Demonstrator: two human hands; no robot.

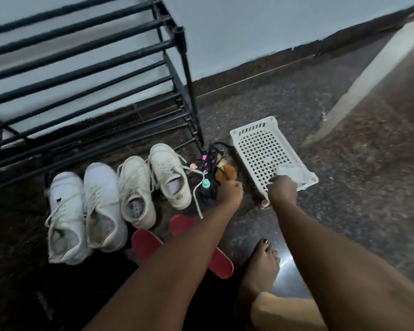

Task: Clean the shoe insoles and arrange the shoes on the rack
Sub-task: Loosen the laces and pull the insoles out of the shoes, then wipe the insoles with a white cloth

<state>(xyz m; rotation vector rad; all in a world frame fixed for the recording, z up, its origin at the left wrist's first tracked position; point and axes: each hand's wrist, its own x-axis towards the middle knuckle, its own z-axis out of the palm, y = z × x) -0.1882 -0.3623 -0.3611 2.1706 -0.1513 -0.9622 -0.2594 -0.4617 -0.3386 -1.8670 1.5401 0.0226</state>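
Note:
Several white sneakers (120,204) stand in a row on the floor in front of the black shoe rack (86,75). Two red insoles (146,244) lie on the floor below them, partly under my left forearm. My left hand (230,192) holds a brown brush (225,175) next to a dark tangle of laces and small colourful items (208,173). My right hand (282,189) grips a pale cloth (294,172) over the near corner of a white perforated basket (256,144).
The rack stands against a pale wall with a dark skirting. My bare foot (261,266) rests on the dark speckled floor at bottom centre. A lighter floor strip (368,80) runs diagonally at right.

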